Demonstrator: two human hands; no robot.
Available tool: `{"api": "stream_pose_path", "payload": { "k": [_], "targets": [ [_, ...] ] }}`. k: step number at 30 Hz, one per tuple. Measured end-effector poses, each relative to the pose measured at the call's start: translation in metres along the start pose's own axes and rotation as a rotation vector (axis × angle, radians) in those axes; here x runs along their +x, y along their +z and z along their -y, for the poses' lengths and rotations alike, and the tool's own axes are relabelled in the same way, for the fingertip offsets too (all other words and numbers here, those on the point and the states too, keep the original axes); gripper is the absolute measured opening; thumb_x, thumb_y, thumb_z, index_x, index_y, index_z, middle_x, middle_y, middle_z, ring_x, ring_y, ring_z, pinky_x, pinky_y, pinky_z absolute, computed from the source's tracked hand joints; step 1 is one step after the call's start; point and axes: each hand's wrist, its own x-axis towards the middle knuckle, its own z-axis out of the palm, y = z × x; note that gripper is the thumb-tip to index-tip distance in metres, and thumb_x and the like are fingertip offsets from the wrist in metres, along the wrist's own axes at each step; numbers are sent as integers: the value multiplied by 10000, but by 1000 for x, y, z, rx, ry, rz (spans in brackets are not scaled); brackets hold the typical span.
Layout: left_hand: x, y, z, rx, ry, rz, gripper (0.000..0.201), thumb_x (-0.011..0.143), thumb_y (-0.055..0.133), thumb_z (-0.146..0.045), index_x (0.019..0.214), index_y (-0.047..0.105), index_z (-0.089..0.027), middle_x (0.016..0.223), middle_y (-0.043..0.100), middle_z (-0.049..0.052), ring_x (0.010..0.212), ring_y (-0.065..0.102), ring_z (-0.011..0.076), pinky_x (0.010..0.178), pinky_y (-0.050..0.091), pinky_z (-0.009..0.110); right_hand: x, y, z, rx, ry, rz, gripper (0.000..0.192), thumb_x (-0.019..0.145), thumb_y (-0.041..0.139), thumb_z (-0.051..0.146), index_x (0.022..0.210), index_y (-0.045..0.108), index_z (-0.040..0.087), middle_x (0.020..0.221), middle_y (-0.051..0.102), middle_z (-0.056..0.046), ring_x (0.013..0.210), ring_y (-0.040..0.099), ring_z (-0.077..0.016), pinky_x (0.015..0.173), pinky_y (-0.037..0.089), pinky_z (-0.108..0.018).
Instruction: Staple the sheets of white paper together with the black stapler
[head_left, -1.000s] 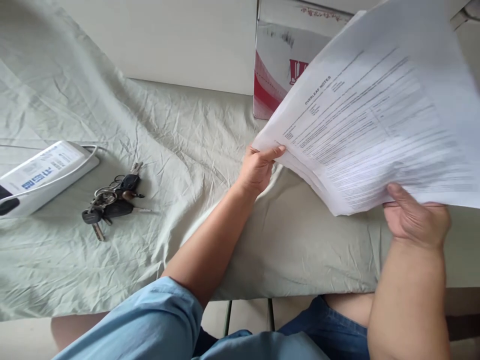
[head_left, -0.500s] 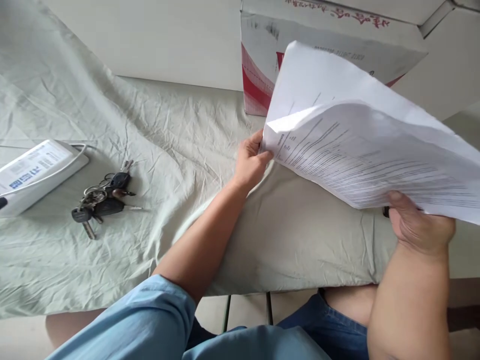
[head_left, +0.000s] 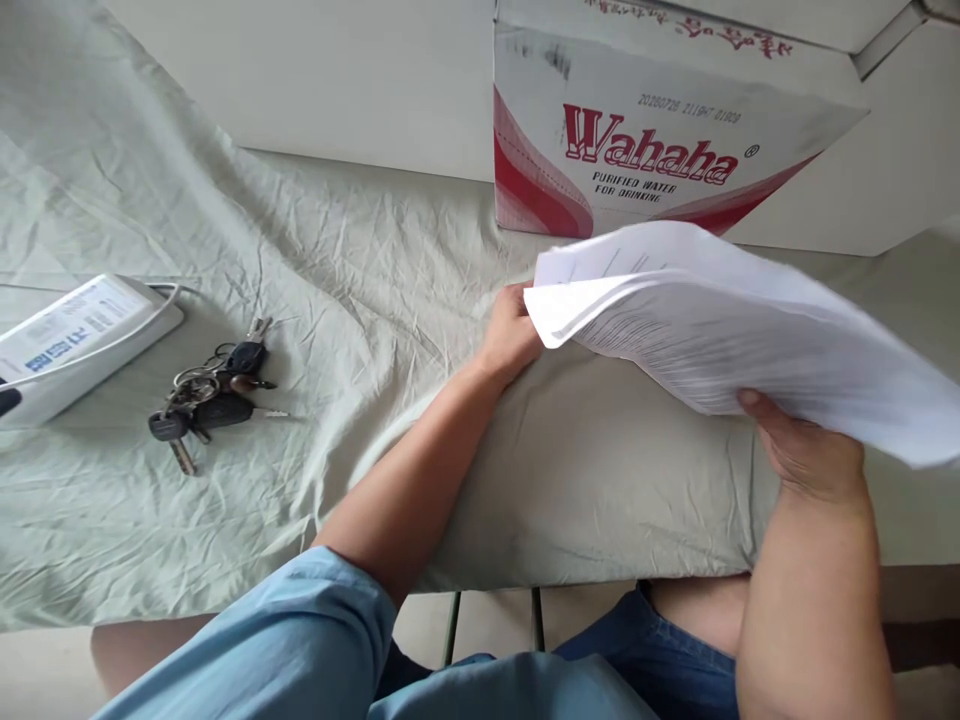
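Note:
Printed paper sheets (head_left: pixel 720 340) are held above the cloth, bowed, with the front sheet's left corner curling over. My left hand (head_left: pixel 514 330) is closed at their left end, its fingertips hidden behind the paper. At the lower right edge my right hand (head_left: pixel 814 450) grips the sheets, thumb on the near face and the other fingers out of sight underneath. Lines of print cover the sheets, too small to read.
A Wahaha water carton (head_left: pixel 660 130) stands behind the paper against a white panel (head_left: pixel 337 80). On the left of the wrinkled green cloth (head_left: pixel 390 260) lie a bunch of keys (head_left: pixel 214 395) and a white box with a cable (head_left: pixel 90 340).
The upper part of the sheets has dropped toward me, uncovering the carton's lettering. A corner now folds over near my left hand, and my right hand has shifted slightly left.

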Motion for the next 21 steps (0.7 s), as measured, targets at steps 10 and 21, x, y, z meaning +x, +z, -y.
{"api": "stream_pose_path", "payload": {
  "k": [10,21],
  "targets": [
    [3,2,7,-187,50,8,371,778,951,-462,828,674,-221,944,666,25,1002,671,228,986,558,407,5,-11,-8,113,2,-1,617,468,1125,208,1025,899,344,1580,817,-31,1717,569,-388,1509,375,-653],
    [-3,1,-6,53,-80,108,418,987,821,-558,793,652,-227,770,668,8,771,619,179,741,495,326,2,-7,-3,56,199,-66,700,514,1148,307,1170,908,354,1559,836,-56,1655,650,-400,1482,408,-685]
  ]
}}
